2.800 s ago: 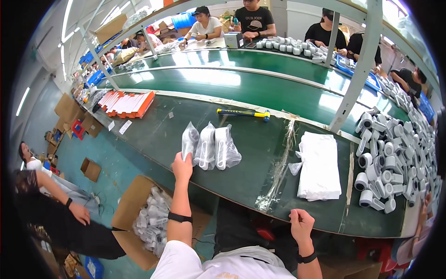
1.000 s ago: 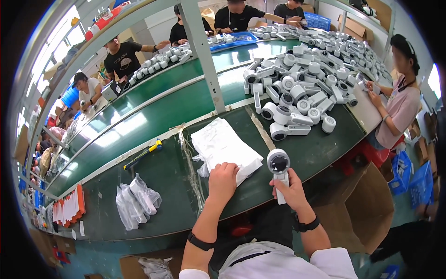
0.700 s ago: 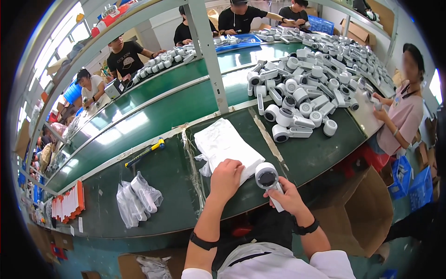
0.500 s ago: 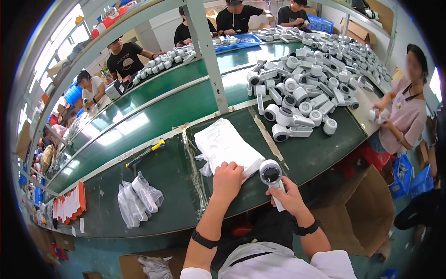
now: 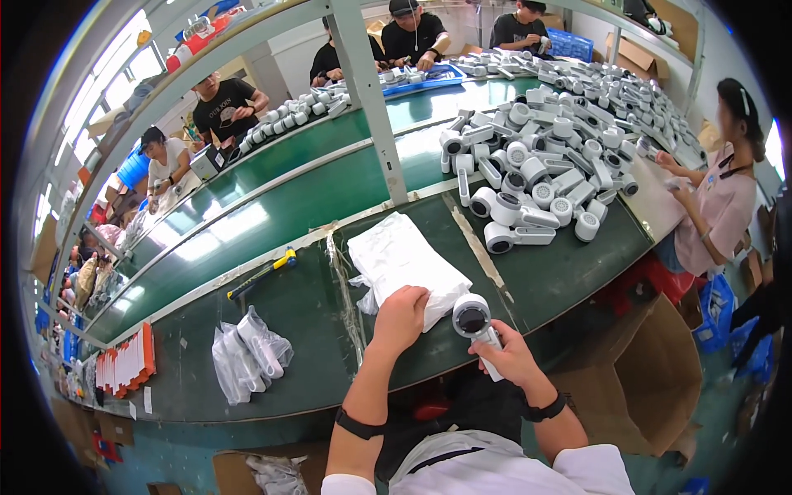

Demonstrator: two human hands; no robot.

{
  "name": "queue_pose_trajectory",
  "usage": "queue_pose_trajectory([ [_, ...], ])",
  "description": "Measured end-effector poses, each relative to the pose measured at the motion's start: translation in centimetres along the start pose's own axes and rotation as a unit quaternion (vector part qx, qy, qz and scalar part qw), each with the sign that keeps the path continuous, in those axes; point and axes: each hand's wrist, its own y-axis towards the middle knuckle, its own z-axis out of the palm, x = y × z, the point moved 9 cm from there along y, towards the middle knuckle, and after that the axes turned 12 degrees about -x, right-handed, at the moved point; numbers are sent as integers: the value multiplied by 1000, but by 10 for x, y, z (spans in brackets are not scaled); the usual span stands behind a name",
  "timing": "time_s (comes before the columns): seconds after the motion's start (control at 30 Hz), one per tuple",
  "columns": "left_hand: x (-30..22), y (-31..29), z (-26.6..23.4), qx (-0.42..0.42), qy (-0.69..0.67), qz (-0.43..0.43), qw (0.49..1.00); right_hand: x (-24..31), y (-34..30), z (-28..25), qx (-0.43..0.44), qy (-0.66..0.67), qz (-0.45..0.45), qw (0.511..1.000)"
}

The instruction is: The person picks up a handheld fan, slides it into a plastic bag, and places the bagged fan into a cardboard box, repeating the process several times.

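My right hand point(image 5: 510, 356) is closed round the handle of a white handheld fan point(image 5: 473, 318). Its round head with a dark centre points up and to the left, just off the near right corner of a stack of white plastic bags point(image 5: 404, 257). My left hand point(image 5: 402, 318) lies at the near edge of that stack, its fingers pinched together on a top bag; the fingertips are partly hidden. Left of the stack, several bagged white fans point(image 5: 252, 355) lie on the green table point(image 5: 322, 346).
A big heap of white and grey fans point(image 5: 544, 165) covers the back right. A hammer point(image 5: 262, 274) and orange-white cartons point(image 5: 125, 363) lie to the left. A metal post point(image 5: 375, 124) rises beyond the bags. An open cardboard box point(image 5: 635, 379) stands at right, near a co-worker point(image 5: 726, 198).
The fan in my right hand has shifted slightly left and down, closer to the bags. My left hand stays at the stack's edge. The co-worker at right has turned and moved their hands.
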Motion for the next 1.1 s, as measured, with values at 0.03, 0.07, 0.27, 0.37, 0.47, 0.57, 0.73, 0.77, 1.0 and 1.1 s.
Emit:
queue_pose_trajectory([
  [0.03,0,1,-1,-5,-23,-14,1000,-1,0,3,15,-9,6,1000],
  [0.07,0,2,-2,-11,-45,-28,999,-3,0,6,31,-18,12,999],
  [0.27,-7,0,-8,7,-103,-27,994,13,5,27,112,-118,-35,986],
  [0.37,-12,-3,-14,26,-111,-18,993,19,17,32,134,-217,-62,965],
  [0.47,-9,-7,-19,53,-123,-28,991,25,27,39,178,-277,-80,941],
  [0.57,-4,-12,-18,95,-136,-33,986,25,40,41,229,-308,-107,917],
  [0.73,-2,-14,-28,65,-131,-48,988,26,39,41,193,-315,-29,929],
  [0.77,-2,-12,-32,38,-118,-37,992,26,36,42,212,-320,-74,920],
  [1.0,-9,-8,-24,50,-179,-67,980,40,25,41,208,-362,-104,903],
  [1.1,-10,-8,-25,56,-178,-78,979,48,30,45,200,-358,-75,909],
])
